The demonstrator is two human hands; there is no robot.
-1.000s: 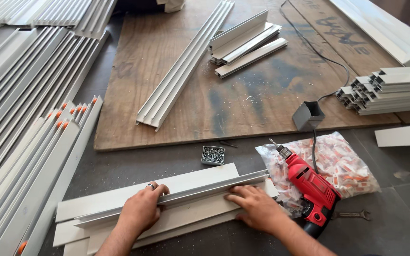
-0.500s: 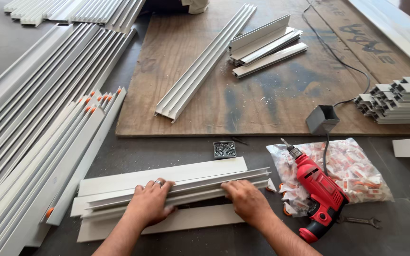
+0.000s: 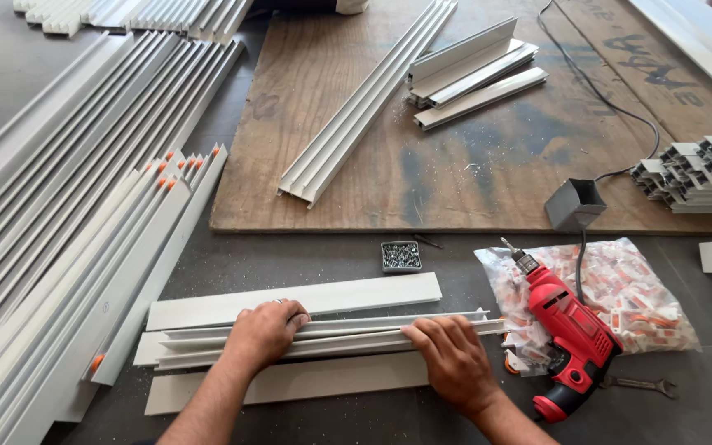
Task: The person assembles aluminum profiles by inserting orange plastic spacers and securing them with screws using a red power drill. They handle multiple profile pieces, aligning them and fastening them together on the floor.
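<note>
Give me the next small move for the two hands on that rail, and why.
Probably slide the rail left until its ends line up with the flat strips under it. Both hands, left hand and right hand, rest flat on top, and the rail's right end overhangs toward the drill.

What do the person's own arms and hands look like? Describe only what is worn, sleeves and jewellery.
Both forearms are bare, with no sleeves in view and no gloves. The left hand wears a thin ring on one finger. The right hand shows no ring, watch or band. No markings are visible on either.
</note>
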